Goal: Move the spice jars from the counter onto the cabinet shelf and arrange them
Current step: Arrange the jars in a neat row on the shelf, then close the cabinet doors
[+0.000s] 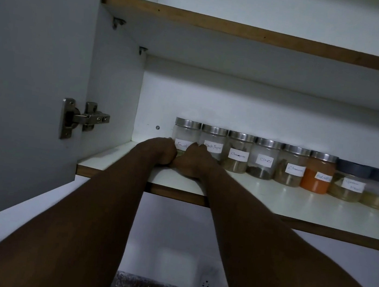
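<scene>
A row of glass spice jars with white labels stands along the back of the white cabinet shelf [274, 194]. From the left they are a fennel jar [186, 130], a black pepper jar [214, 138], a cinnamon jar [237, 161], a cloves jar [263, 168], another cinnamon jar, an orange powder jar [316, 183], and dark-lidded jars [350, 184] at the right edge. My left hand [158, 150] curls against the fennel jar's lower left. My right hand [193, 162] curls against its lower right, in front of the black pepper jar. The two hands hide the fennel jar's base.
The grey cabinet door [30, 72] stands open at left on a metal hinge [85, 117]. An upper shelf [248, 32] hangs above the jars. Bare shelf lies in front of the row. Below are a wall socket [206, 284] and a dark strip of counter [147, 283].
</scene>
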### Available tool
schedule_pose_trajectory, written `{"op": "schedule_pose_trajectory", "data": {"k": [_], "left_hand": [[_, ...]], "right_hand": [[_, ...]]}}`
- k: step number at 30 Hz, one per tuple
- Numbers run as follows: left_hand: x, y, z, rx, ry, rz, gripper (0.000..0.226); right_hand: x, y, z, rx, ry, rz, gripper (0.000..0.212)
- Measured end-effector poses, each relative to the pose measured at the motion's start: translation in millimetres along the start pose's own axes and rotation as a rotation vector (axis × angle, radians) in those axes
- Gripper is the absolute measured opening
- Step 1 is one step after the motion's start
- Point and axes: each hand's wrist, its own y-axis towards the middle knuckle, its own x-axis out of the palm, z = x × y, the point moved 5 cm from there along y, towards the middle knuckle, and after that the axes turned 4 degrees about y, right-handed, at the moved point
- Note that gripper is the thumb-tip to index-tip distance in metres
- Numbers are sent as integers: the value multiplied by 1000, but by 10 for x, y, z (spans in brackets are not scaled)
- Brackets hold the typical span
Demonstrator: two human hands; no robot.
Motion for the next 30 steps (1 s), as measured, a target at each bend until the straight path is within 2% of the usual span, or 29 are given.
{"op": "schedule_pose_trajectory", "data": {"k": [7, 12, 16, 21, 24, 27, 30], "left_hand": [[-8, -49, -23, -11, 84, 15, 39], [-23, -284, -9, 9, 281, 142, 32], [-35, -538, 31, 30, 370, 131, 35], [-73, -1003, 137, 119, 455, 174, 30], [-82, -1244, 185, 127, 475, 243, 30], [-112, -1391, 216, 78, 410, 256, 40], [-144, -1523, 223, 35, 319, 275, 46]], "right_hand": [[-15, -53, -17, -31, 91, 115, 95], [-5, -183, -56, -82, 11, 166, 77], [-19, -378, -104, -111, -174, 84, 48], [-106, -768, -168, -147, -291, -71, 30], [-138, -1050, -166, -170, -321, -100, 31], [-136, -1336, -173, -245, -413, -24, 37], [-175, -1529, -196, -262, -384, 44, 41]]}}
